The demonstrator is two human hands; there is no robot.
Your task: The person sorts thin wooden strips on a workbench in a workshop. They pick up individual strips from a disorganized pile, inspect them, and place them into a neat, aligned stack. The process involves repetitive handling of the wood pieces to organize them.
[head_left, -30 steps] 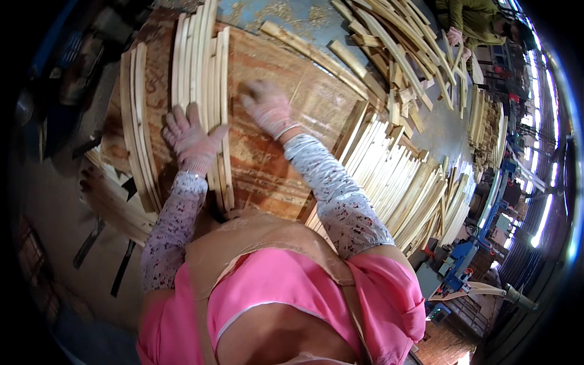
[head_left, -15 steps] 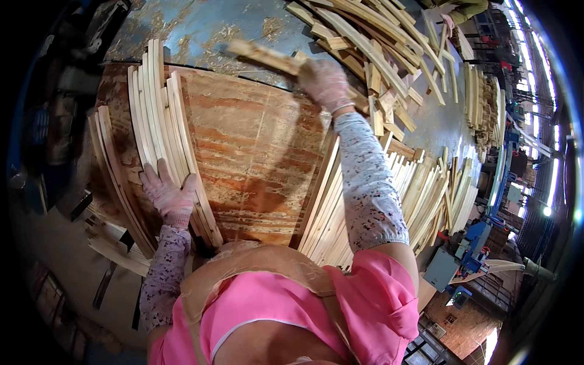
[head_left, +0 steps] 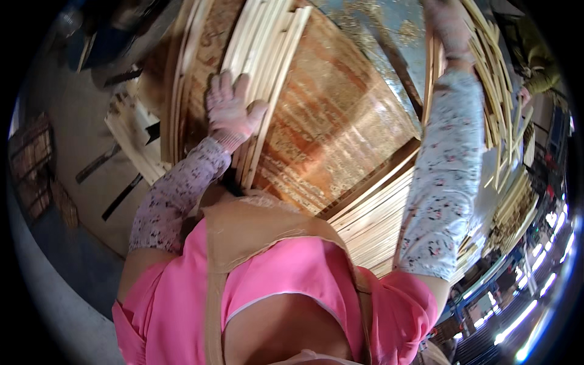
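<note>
My left hand (head_left: pixel 231 112), in a pink glove, lies flat with fingers spread on a row of pale wooden strips (head_left: pixel 267 67) standing on edge on a reddish-brown board (head_left: pixel 340 121). My right hand (head_left: pixel 447 21), also gloved, reaches far up to the top edge, where its fingers are partly cut off. It appears closed on a long wooden strip (head_left: pixel 429 79) that runs down beside my wrist. My flower-patterned sleeves and pink top fill the lower middle.
A loose heap of wooden strips (head_left: pixel 505 121) lies at the right. A flat stack of strips (head_left: pixel 377 213) sits under my right arm. A second row of strips (head_left: pixel 176 79) stands left of my left hand. Offcuts (head_left: pixel 131 140) lie on the floor. A person in green (head_left: pixel 538 67) stands at the far right.
My right hand has gone from the board out to the far heap and taken a strip. My left hand slid along the upright strips. The view has swung closer to the board.
</note>
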